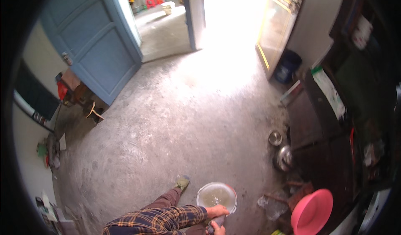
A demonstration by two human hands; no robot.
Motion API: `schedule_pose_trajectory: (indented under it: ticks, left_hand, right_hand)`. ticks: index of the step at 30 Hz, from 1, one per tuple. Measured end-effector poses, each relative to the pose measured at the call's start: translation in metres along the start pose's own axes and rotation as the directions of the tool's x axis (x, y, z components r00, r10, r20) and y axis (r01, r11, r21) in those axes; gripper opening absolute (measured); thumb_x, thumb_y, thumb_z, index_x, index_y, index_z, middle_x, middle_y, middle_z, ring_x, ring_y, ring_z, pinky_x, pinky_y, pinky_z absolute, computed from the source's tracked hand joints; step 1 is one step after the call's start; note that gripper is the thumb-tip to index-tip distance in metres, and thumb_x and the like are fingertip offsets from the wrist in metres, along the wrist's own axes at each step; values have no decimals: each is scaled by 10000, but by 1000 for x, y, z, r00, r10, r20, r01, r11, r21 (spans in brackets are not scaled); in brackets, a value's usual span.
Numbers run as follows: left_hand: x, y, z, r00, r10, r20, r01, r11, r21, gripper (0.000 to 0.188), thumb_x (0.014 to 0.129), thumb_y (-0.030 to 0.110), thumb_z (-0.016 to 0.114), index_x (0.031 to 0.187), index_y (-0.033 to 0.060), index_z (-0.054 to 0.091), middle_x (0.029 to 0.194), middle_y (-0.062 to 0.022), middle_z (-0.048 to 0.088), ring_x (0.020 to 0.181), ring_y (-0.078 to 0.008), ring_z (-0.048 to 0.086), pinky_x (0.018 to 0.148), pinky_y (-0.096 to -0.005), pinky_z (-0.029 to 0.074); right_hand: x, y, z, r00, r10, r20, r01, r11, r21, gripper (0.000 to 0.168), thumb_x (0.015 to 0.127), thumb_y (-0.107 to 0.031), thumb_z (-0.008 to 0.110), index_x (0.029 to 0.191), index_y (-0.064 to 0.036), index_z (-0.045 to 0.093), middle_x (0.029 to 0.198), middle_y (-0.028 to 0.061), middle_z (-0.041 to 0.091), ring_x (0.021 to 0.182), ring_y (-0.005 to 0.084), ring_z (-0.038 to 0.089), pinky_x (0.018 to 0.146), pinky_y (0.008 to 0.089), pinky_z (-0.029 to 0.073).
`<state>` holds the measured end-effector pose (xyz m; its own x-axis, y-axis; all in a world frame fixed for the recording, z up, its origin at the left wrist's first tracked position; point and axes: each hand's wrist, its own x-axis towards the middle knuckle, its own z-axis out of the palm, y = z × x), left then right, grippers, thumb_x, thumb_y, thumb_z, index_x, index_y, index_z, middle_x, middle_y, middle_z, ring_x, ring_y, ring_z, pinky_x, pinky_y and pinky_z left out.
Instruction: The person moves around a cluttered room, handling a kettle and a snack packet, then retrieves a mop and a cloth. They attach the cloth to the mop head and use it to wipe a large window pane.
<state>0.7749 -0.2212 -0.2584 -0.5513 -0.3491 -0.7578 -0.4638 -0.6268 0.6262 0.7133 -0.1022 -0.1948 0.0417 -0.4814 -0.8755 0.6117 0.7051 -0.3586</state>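
Beyond my hands, a white bucket (200, 193) stands on the concrete floor with cloudy water (216, 196) in it. Small bright glints show on the water's surface. My left hand (217, 211), in a plaid sleeve, reaches over the bucket's near rim and grips one end of a dark grey cloth (220, 220), which looks bunched or twisted. Closer to me, my right hand (216, 228) is closed around the cloth's other end. The lower part of the right hand is cut off by the picture's bottom edge.
A pink basin (310, 213) leans at the lower right, near a clear plastic bag (272, 207). Metal pots (284, 158) stand beside a dark cabinet (319, 159). My foot (182, 182) is left of the bucket. A blue door (97, 37) stands open further off.
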Motion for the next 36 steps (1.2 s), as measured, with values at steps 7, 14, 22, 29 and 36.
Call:
schedule_pose_trajectory:
  ticks: [7, 14, 22, 29, 36]
  left_hand:
    - [0, 1, 15, 994, 40, -99, -18, 977, 213, 376, 753, 296, 545, 937, -17, 640, 909, -191, 652, 890, -292, 625, 802, -373, 472]
    - [13, -15, 28, 991, 69, -115, -31, 953, 301, 372, 803, 280, 497, 1015, -2, 616, 1018, -177, 636, 995, -312, 592, 844, -384, 457]
    - [30, -36, 40, 937, 302, -177, -118, 748, 653, 233, 865, 320, 511, 920, 136, 644, 774, -187, 608, 734, -360, 619, 654, -446, 503]
    - [-5, -13, 42, 959, 135, -250, 15, 854, 520, 282, 869, 366, 530, 941, 121, 649, 852, -157, 646, 792, -348, 620, 712, -430, 509]
    - [-26, 1, 34, 985, 82, -150, -43, 968, 245, 285, 866, 371, 541, 926, 115, 651, 847, -137, 648, 802, -326, 615, 720, -427, 505]
  right_hand:
    - [-38, -23, 26, 962, -250, -105, 193, 903, -383, 547, 785, -257, 717, 1198, 47, 526, 1114, 108, 583, 1020, 186, 535, 846, 307, 435]
    - [-11, 8, 0, 921, -361, -145, 157, 686, -710, 589, 806, -419, 636, 1188, 16, 530, 1119, 231, 581, 1051, 291, 551, 867, 384, 424]
    - [40, 53, -33, 884, -444, -148, 126, 530, -839, 503, 849, -429, 550, 1094, 10, 556, 1037, 238, 595, 983, 355, 562, 818, 434, 421]
    - [-50, 7, 16, 883, -468, -26, 341, 680, -650, 434, 864, -340, 567, 1087, 33, 554, 1002, 184, 613, 934, 278, 565, 800, 401, 431]
    - [-100, -8, 39, 779, -623, 72, 551, 625, -553, 373, 874, -280, 563, 1086, 27, 545, 1013, 142, 608, 916, 252, 563, 797, 380, 440]
